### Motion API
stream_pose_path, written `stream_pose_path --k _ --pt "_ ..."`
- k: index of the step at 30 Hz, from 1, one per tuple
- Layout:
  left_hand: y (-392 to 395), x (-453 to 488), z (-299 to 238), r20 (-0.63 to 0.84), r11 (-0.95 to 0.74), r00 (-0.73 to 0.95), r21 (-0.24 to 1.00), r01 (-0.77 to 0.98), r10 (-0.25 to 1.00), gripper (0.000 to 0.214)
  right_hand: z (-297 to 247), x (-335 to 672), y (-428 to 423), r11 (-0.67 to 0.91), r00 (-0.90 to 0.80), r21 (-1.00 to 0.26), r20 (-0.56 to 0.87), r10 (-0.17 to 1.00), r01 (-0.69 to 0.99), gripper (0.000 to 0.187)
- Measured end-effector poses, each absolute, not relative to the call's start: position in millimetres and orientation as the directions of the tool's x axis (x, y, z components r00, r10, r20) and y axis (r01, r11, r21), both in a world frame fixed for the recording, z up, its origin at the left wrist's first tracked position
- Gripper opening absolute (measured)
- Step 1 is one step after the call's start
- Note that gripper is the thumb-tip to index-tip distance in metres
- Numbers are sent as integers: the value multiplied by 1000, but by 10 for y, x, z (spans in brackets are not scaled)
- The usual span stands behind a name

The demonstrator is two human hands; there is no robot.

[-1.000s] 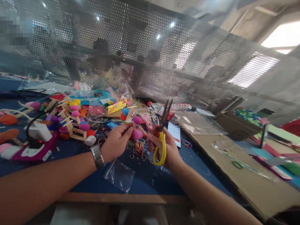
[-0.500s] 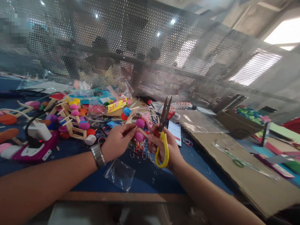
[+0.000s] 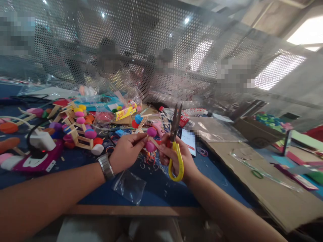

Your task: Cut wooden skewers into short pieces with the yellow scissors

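My left hand [image 3: 128, 151], with a metal watch [image 3: 105, 167] at its wrist, pinches the left end of a wooden craft stick [image 3: 152, 142]. Two magenta discs, an upper one [image 3: 151, 131] and a lower one [image 3: 150, 146], sit at that end; how they are joined is hidden. My right hand [image 3: 178, 155] is closed around yellow-handled scissors [image 3: 177, 161], whose dark blades point up and stand slightly apart. The thumb and fingers of that hand also grip the stick's right end. Behind the hands lies a pink glue gun [image 3: 158, 128], partly covered.
Stick-and-disc models [image 3: 82, 137] crowd the left, beside a purple power strip [image 3: 40, 161]. A plastic bag [image 3: 130, 186] lies near the front edge, with rubber bands [image 3: 150, 158] beyond. A phone [image 3: 188, 141], cardboard [image 3: 254, 181] and a box [image 3: 257, 132] are on the right.
Both hands keep nearly the same pose and hold. The scissors have shifted very slightly to the right, and the camera view has moved a little.
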State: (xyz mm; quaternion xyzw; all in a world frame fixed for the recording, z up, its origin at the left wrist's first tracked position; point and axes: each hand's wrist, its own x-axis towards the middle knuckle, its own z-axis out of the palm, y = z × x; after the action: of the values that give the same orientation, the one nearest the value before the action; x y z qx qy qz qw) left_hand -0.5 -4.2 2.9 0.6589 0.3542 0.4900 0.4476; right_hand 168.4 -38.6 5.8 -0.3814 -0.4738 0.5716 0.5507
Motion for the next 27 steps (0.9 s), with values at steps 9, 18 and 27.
stream_pose_path --k 9,18,27 --pt "-62 -28 30 354 -379 281 924 40 892 27 31 1676 -365 73 -103 -966 101 990 -248 37" --pt "-78 11 4 210 -179 303 975 -128 929 42 29 1684 -366 82 -94 -979 101 991 -187 40" --pt "-65 21 16 161 -108 294 976 -188 942 26 10 1666 -371 75 -93 -984 91 991 -163 42"
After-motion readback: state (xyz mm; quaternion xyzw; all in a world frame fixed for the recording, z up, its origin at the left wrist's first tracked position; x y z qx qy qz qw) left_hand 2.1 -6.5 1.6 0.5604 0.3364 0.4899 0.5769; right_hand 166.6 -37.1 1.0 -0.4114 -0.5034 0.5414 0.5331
